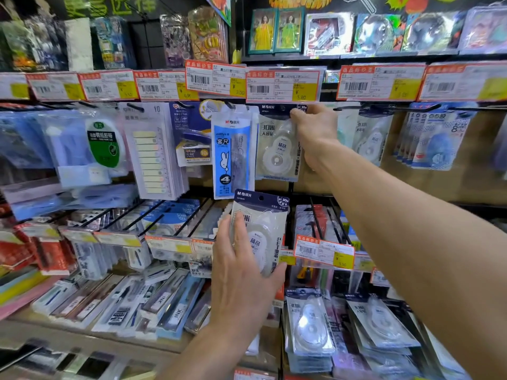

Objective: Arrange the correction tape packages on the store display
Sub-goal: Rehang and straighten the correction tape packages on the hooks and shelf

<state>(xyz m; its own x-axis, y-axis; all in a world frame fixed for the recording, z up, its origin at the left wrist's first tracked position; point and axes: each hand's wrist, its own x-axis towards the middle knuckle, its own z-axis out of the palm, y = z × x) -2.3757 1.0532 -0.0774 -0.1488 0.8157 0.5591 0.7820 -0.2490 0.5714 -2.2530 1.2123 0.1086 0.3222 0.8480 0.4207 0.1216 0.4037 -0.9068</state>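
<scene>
Left hand (244, 267) grips held pack (263, 215) (fingers across the front, thumb under the lower edge), below and left of right hand (315, 133). Right hand pinches hung pack (274, 149) at its top right corner. Ruler pack (231, 152) hangs just left of it. Price tag (282, 83) is directly above.

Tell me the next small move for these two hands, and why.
Probably raise the left hand, which holds a white correction tape package with a navy header, toward the matching hung package that the right hand grips at its top. The held package's hang hole is free, and the same product already hangs there.
</scene>
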